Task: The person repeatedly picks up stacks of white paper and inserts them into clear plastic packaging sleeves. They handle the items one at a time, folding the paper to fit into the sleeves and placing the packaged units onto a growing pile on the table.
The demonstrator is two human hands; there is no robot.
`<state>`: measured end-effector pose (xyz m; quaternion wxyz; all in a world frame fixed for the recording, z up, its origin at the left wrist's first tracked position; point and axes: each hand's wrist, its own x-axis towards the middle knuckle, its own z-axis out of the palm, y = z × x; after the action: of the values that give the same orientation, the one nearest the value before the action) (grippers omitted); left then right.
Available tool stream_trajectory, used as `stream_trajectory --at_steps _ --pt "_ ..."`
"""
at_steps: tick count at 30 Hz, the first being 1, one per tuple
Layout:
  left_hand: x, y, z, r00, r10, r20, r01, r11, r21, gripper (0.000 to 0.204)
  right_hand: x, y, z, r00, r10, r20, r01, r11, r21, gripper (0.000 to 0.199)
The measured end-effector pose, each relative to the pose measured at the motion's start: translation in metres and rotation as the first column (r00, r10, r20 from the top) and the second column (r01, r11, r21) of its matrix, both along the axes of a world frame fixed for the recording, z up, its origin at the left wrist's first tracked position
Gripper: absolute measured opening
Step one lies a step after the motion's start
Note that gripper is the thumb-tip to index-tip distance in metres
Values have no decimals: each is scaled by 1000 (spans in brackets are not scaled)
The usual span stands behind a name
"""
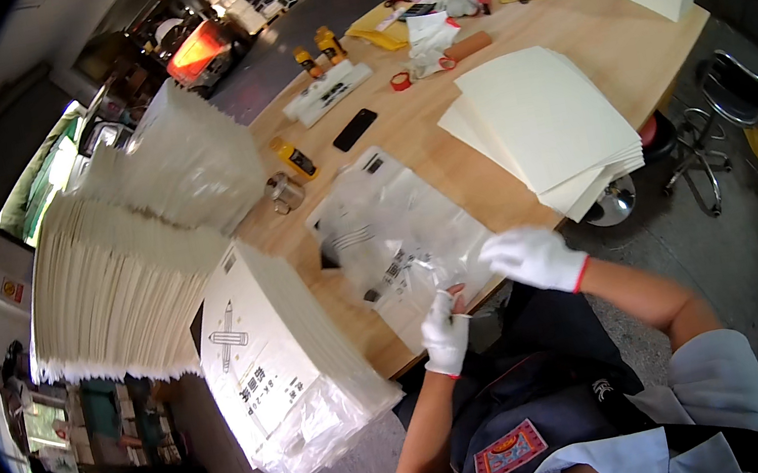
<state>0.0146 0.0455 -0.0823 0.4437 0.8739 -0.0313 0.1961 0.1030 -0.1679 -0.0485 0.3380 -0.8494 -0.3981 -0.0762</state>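
Bag spot: the clear printed bag [404, 207] lay flat along the near edge of the wooden table [563, 20], left of the loose white sheets [546, 123].
Bag risk: thin film looked easy to wrinkle or tear if tugged unevenly, and it could've slid off that edge.
Sheet risk: the pile was fanned out with corners past the edge, so imo an elbow bump could spill it.
Left glove: left hand [444, 338] curled mostly closed at the bag's near edge; couldn't tell if it pinched film.
Right glove: right hand [535, 260] loosely open by the bag's right corner, nothing visibly gripped.

Daylight glares at left; fisheye edges bend into black.
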Motion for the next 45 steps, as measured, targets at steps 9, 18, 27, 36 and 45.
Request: stream_trajectory --at_steps 9,18,27,36,45 --pt "16 -21 -6 964 -202 -172 181 974 -134 18 65 -94 -14 871 -399 287 469 849 -243 26" --pt "31 -40 24 910 -380 -164 325 901 -287 30 97 -111 -37 846 -321 427 440 872 -217 18" --pt "63 -69 21 683 -672 -285 379 660 -649 38 72 -107 -5 855 -349 384 374 927 10 14" --pt "80 -51 -35 661 -592 -461 -244 411 -878 39 -59 -36 53 998 43 -44 -48 992 -117 29" --pt "41 0 48 786 -272 -555 212 962 -171 54 -39 -100 -22 347 272 -898 708 552 440 26"
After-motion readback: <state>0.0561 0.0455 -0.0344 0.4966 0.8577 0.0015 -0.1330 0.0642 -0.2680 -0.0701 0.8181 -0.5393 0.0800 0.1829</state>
